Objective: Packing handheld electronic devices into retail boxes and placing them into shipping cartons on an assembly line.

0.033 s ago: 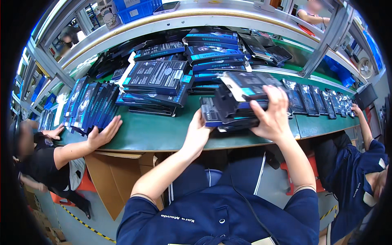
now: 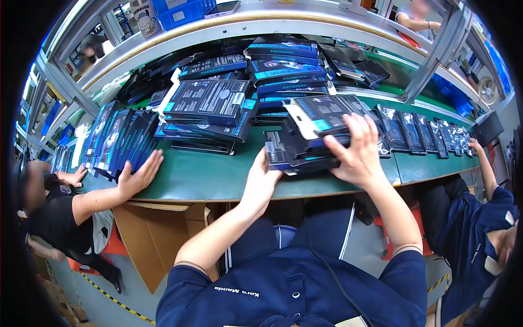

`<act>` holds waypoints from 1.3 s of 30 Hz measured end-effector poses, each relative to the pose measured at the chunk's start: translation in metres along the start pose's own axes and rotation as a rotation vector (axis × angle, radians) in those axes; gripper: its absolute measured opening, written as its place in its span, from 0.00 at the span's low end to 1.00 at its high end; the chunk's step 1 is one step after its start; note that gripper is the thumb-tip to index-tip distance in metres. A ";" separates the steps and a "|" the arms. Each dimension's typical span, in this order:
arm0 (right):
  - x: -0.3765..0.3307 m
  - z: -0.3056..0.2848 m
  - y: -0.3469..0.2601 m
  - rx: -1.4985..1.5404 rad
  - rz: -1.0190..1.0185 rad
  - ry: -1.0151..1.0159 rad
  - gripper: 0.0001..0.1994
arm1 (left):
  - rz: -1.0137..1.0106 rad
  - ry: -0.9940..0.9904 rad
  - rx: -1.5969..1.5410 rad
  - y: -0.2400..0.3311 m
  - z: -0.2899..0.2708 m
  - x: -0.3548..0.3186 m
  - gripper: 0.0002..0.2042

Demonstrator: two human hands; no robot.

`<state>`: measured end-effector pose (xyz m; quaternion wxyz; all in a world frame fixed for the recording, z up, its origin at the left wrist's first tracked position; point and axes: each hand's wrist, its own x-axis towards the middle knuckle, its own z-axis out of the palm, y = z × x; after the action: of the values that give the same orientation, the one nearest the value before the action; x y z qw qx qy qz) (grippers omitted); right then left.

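A small stack of flat black-and-blue cardboard boxes [image 2: 322,111] is between my two hands at the near edge of the green table. An end flap stands out pale on the upper box. My left hand [image 2: 263,175] grips the stack's near left end, its fingers partly hidden behind a box. Against the right side rests my right hand [image 2: 358,150], thumb toward the front and fingers over the upper edge. Left of this stack lies a pile of similar boxes [image 2: 210,103]. Behind it rises another pile of boxes [image 2: 289,71].
At left, a co-worker's hand [image 2: 143,175] touches a leaning row of boxes [image 2: 117,141]. On the right, another person's hand [image 2: 475,146] is by several shiny dark packets [image 2: 411,133]. Blue bins [image 2: 180,13] and a phone [image 2: 223,9] sit on the shelf above.
The stack in my hands has shifted slightly to the left, and both hands have moved with it.
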<state>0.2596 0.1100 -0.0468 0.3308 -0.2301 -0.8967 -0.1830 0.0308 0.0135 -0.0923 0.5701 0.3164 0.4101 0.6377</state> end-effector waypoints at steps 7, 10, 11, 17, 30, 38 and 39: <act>0.045 0.040 -0.034 -0.165 -0.010 -0.093 0.51 | 0.286 -0.031 0.391 0.013 -0.037 -0.104 0.24; 0.048 0.051 -0.041 -0.069 -0.037 -0.071 0.53 | 0.833 0.077 1.207 0.001 -0.088 -0.126 0.14; 0.049 0.050 -0.046 -0.042 0.000 -0.149 0.50 | 0.838 0.236 1.398 -0.008 -0.105 -0.140 0.18; 0.014 0.036 -0.070 -0.066 -0.016 0.126 0.39 | 0.036 0.775 1.390 -0.035 -0.161 -0.197 0.36; 0.013 0.065 -0.157 0.367 -0.130 0.030 0.30 | -0.315 0.476 1.575 0.048 -0.194 -0.250 0.32; 0.009 0.066 -0.157 0.358 -0.131 0.036 0.27 | -0.429 0.327 1.818 0.043 -0.218 -0.314 0.34; 0.010 0.066 -0.157 0.362 -0.125 0.050 0.27 | -0.440 0.328 1.809 0.041 -0.215 -0.313 0.34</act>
<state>0.1356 0.0145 -0.1151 0.3770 -0.1062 -0.9191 -0.0444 -0.1289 -0.3310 -0.1353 0.1512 0.4604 0.8747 -0.0077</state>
